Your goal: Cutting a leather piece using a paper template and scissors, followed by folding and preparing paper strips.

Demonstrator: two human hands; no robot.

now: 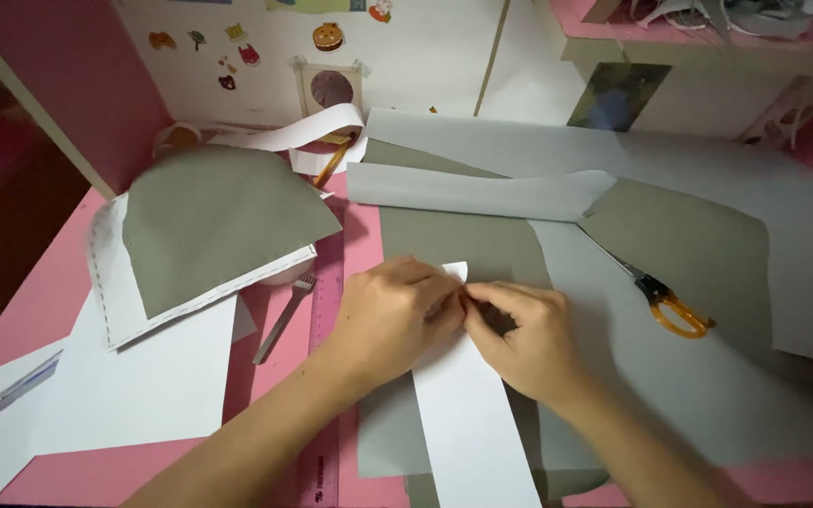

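Note:
A long white paper strip lies on a grey-green sheet in the middle of the pink table. My left hand and my right hand meet at the strip's far end, fingers pinched on the paper there. A small white corner pokes up above my left fingers. The fingertips hide what the pinch does to the paper.
Orange-handled scissors lie right of my hands on grey paper. A fork and a pink ruler sit to the left. Further left are a grey-green curved piece on white sheets and a pen.

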